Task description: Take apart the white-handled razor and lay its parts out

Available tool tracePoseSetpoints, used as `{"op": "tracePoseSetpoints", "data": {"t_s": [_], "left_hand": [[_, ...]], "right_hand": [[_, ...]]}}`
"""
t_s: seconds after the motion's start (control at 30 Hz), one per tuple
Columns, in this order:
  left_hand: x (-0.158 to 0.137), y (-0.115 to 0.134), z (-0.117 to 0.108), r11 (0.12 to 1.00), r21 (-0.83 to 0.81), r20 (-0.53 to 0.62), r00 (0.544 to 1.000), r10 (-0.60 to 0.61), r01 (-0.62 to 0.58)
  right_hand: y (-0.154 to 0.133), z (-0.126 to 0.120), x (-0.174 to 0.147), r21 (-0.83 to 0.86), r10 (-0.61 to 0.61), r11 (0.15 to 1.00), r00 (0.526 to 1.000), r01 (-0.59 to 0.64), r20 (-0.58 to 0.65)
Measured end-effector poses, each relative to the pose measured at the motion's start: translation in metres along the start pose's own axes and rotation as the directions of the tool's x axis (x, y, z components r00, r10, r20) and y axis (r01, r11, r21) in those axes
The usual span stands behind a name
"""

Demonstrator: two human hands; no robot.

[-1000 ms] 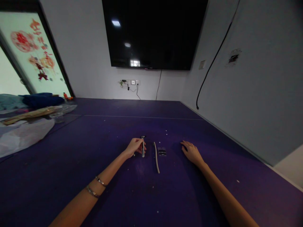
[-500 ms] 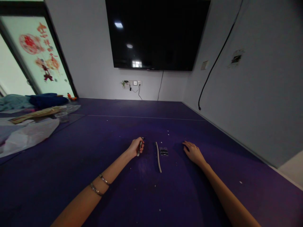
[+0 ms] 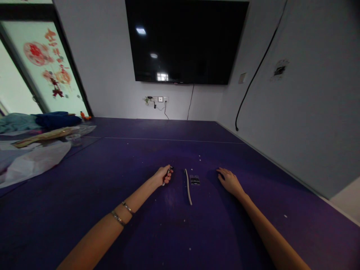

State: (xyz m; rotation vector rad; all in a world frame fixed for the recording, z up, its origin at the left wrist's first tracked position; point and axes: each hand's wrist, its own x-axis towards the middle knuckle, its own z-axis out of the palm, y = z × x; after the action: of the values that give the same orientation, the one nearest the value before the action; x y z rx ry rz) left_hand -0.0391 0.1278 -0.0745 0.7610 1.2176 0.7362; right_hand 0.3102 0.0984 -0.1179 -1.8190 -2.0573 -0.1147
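Note:
My left hand point(image 3: 163, 175) is closed around a slim handled object point(image 3: 164, 183) with a shiny dark tip and a pale lower end. The fingers cover most of it, so its kind is unclear. To the right of that fist, a slightly bent white stick point(image 3: 188, 189) with a dark upper end lies on the purple surface point(image 3: 157, 232). Beside the stick is a small clear pack point(image 3: 195, 180) with something dark in it. My right hand point(image 3: 229, 180) rests palm down on the surface, fingers stretched out, apart from the pack and holding nothing.
At the left lie a white plastic bag point(image 3: 36, 161), a long yellowish package point(image 3: 45, 138) and folded blue cloth point(image 3: 57, 119). Small white bits are scattered over the surface. A black cable point(image 3: 257, 69) hangs down the right wall; a television point(image 3: 188, 41) is mounted ahead.
My left hand has turned slightly at the wrist, tilting the held object so its dark tip points more to the right. My right hand, the stick and the pack stay put.

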Motion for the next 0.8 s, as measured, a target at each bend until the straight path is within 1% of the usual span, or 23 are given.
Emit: {"op": "tracePoseSetpoints", "data": {"t_s": [0.47,0.8], "left_hand": [[0.0041,-0.0029,0.0013,0.999,-0.033,-0.013,1.000,0.001,-0.001],[-0.0052,0.0005,0.0047,0.999,-0.027,-0.025,0.999,0.022,-0.023]], "right_hand": [[-0.0049,-0.0050,-0.0023,0.037,0.038,0.999,0.999,-0.039,0.006],[-0.0017,-0.0025,-0.0018,0.006,0.011,1.000,1.000,-0.011,0.008]]}}
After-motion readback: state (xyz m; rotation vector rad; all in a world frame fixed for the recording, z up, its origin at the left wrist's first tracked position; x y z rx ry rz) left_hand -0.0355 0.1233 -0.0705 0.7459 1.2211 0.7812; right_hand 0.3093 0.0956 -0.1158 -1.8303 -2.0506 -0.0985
